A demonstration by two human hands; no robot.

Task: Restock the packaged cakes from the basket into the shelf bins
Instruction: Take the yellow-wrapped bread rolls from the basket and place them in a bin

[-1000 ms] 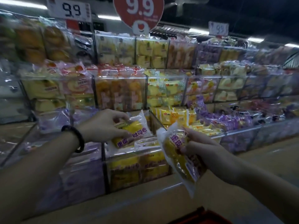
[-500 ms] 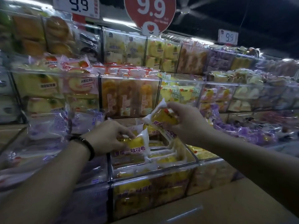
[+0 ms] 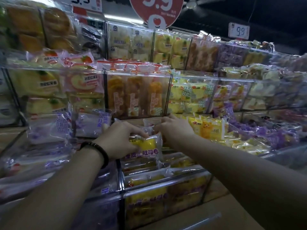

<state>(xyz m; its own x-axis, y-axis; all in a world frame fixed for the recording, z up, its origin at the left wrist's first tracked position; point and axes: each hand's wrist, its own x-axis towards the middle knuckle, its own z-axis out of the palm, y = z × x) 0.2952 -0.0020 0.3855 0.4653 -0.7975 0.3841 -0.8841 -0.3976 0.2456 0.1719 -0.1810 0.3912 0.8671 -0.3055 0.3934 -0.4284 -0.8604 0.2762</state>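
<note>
Tiered clear shelf bins (image 3: 196,78) of wrapped cakes; the basket is out of view. Within the last half-second the right hand (image 3: 176,128) has moved from above the yellow-cake bin (image 3: 166,184) to its rear, beneath the overhanging orange-cake bin (image 3: 137,97). Its fingers curl at a clear wrapper (image 3: 148,124); whether they still grasp it cannot be told. The left hand (image 3: 119,140), wearing a dark bracelet (image 3: 98,151), grasps a yellow packaged cake (image 3: 150,146) over the same bin, as before. Probably one cake is nearly seated and one pending; the overhang and packed stock limit room.
</note>
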